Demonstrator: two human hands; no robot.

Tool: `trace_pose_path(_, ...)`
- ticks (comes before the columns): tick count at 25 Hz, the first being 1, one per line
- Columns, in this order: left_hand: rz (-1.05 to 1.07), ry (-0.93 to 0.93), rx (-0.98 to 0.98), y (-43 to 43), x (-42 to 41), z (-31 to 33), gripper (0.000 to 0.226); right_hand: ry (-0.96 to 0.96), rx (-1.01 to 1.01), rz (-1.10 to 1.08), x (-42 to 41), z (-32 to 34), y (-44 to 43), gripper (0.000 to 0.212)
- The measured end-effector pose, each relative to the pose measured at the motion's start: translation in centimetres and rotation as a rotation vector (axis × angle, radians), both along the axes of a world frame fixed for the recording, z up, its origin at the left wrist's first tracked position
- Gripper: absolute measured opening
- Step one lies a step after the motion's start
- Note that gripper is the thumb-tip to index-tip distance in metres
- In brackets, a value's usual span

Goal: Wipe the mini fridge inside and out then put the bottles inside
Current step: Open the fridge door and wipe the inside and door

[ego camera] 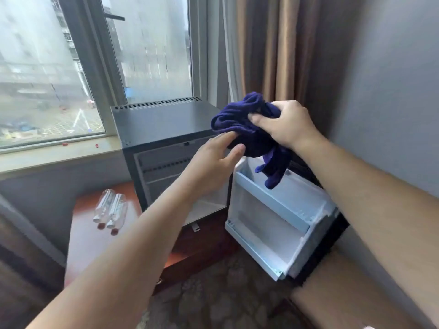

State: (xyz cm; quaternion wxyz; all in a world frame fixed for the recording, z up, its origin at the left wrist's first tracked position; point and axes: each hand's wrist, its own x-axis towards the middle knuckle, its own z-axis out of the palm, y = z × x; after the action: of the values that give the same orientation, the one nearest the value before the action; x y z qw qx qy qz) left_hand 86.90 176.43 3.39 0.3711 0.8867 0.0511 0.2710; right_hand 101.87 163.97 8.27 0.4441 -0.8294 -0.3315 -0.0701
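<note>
Bunching the dark blue cloth (247, 129) in our right hand (288, 125), fingers curled tight around it, we reach in with the left hand (213, 160) — fingers loosely spread, tips touching the cloth. The mini fridge (164, 129) stands open below; two bottles (110, 207) lie on the wooden table (83, 245) — just beside it.

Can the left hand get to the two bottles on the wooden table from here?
Probably yes. The left hand only touches the blue cloth, which the right hand grips. The bottles lie in the open left of the mini fridge, with nothing between.
</note>
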Motion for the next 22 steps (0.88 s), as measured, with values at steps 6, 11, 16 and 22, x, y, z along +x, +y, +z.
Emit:
trace_pose_path(6,-0.031,0.155,0.009,-11.2,5.6,-1.7,0.030,0.272,-0.052,-0.051,8.6,-4.8,-11.8,0.045)
trace_pose_path(11,0.040,0.216,-0.044,-16.8,7.0,-4.9,0.035,0.605,0.130,0.119,9.7,-7.3,-13.7,0.018)
trace_pose_path(16,0.269,0.173,-0.104,-16.6,4.7,-5.2,0.050,0.611,-0.013,0.322,8.0,-7.0,-10.8,0.022)
trace_pose_path(22,0.500,0.090,-0.100,-11.5,0.0,-4.9,0.032,0.827,0.014,0.529,3.0,-7.8,-3.2,0.017)
